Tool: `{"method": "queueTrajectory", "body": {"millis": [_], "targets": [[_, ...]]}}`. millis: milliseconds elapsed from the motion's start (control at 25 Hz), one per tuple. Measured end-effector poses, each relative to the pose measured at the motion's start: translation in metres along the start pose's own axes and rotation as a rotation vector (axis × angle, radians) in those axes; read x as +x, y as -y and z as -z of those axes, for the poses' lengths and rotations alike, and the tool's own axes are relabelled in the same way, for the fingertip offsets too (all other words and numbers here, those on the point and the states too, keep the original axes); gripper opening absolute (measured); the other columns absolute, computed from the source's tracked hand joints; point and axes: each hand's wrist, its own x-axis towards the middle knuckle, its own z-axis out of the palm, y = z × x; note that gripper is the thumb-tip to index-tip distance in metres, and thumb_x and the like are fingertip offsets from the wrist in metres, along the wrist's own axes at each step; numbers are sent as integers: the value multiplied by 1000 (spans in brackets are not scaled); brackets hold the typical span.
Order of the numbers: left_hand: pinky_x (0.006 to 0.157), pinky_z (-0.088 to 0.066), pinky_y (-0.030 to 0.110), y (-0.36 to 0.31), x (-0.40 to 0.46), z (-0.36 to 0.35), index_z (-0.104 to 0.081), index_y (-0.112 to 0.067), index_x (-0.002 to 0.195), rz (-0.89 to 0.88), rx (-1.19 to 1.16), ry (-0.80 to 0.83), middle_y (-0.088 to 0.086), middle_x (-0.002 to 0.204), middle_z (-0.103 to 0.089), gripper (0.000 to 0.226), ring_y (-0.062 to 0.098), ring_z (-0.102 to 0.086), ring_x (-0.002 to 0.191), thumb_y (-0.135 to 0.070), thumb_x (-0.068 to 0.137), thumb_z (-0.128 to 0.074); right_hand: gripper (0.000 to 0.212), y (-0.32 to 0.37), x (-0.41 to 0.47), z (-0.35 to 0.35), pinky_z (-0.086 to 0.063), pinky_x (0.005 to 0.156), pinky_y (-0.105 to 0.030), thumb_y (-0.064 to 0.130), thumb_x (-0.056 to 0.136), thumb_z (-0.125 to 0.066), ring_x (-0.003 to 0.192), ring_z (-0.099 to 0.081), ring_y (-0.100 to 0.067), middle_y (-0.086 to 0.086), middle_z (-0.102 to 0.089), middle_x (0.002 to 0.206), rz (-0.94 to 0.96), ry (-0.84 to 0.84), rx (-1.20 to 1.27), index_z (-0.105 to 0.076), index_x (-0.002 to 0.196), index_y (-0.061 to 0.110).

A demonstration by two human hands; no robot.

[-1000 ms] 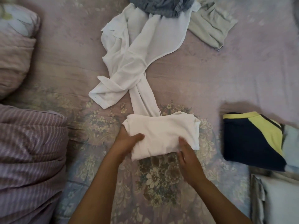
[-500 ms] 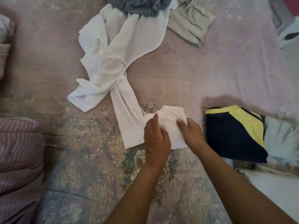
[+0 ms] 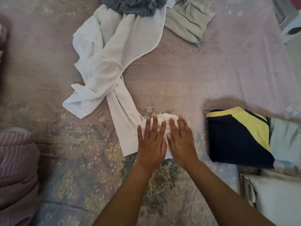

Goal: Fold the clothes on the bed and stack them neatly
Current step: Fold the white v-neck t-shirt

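A small folded white garment lies on the floral bedspread near the middle. My left hand and my right hand lie side by side on it, palms down, fingers straight, pressing it flat and hiding most of it. A loose white shirt spreads from the top centre, and one sleeve reaches down beside my left hand. To the right sits a folded navy and yellow garment on top of a pale blue one.
A grey denim piece and a sage green garment lie unfolded at the top. A striped mauve blanket bulges at the left. White folded fabric sits at the lower right, near the bed's edge.
The white piece was folded over into a smaller packet. Both hands went from gripping its edges to lying flat on top of it. The view shifted slightly right.
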Motion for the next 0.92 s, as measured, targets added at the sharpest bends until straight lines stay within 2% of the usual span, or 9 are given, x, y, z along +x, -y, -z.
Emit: {"method": "queueTrajectory", "body": {"millis": [80, 160, 280, 400, 520, 600, 720, 800, 920], "targets": [[124, 3, 48, 10, -1, -15, -45, -10, 146, -44, 51, -31, 22, 149, -49, 53, 36, -30, 145, -29, 96, -40, 63, -7, 7, -12, 6, 125, -47, 32, 109, -40, 156, 8, -26, -9, 6, 169, -31, 72, -51, -9, 162, 20], [123, 1, 52, 19, -1, -29, -44, -13, 146, -13, 76, -28, 21, 149, -49, 54, 39, -39, 140, -32, 96, -39, 65, -16, 15, -19, 10, 125, -48, 37, 108, -38, 156, 9, -24, -6, 9, 169, -56, 106, -81, -5, 162, 24], [121, -3, 53, 21, 5, -31, -41, -14, 146, -20, 14, 66, 21, 150, -48, 55, 41, -41, 138, -34, 95, -41, 66, -21, 22, -17, 12, 124, -49, 41, 108, -37, 156, 12, -24, -6, 13, 168, -63, 148, -82, -2, 162, 26], [119, -19, 58, 26, 7, -19, -40, -11, 151, 42, -74, 183, 25, 159, -32, 59, 43, -30, 147, -30, 98, -55, 72, -9, 17, -6, -1, 126, -48, 41, 106, -45, 157, 5, -29, -10, 11, 169, -115, 117, 59, -4, 163, 24], [124, -8, 54, 24, -1, -13, -32, -11, 157, 296, -336, 300, 24, 166, 1, 70, 42, 1, 154, -30, 98, -65, 90, 2, 7, -3, -27, 119, -51, 40, 96, -66, 150, -19, -34, -14, -15, 165, -414, -12, 405, -9, 162, 20], [125, -13, 51, 13, -4, -7, -37, -13, 155, 406, -432, 238, 24, 165, 5, 70, 43, -3, 153, -27, 95, -69, 92, 6, 9, 1, -39, 109, -49, 34, 88, -77, 139, -37, -33, -12, -34, 155, -586, -39, 634, -19, 159, 21], [122, -21, 49, -5, 6, 6, -42, -14, 152, 551, -505, 142, 24, 165, 2, 74, 42, -15, 150, -25, 88, -77, 77, 7, 12, 14, -48, 99, -40, 24, 85, -81, 124, -54, -27, -9, -54, 141, -638, -44, 821, -38, 147, 12], [121, -24, 50, -18, 15, 11, -45, -14, 150, 540, -509, 100, 23, 165, -4, 73, 41, -17, 150, -22, 86, -79, 66, 6, 11, 31, -49, 94, -38, 21, 86, -79, 119, -58, -26, -5, -60, 133, -621, -73, 851, -45, 142, 13], [121, -24, 52, -50, 31, 14, -52, -12, 146, 392, -523, 53, 25, 164, -11, 66, 41, -15, 151, -19, 86, -79, 64, -7, 1, 63, -49, 92, -38, 25, 89, -77, 117, -59, -23, 0, -61, 130, -604, -197, 818, -46, 143, 18]]}}
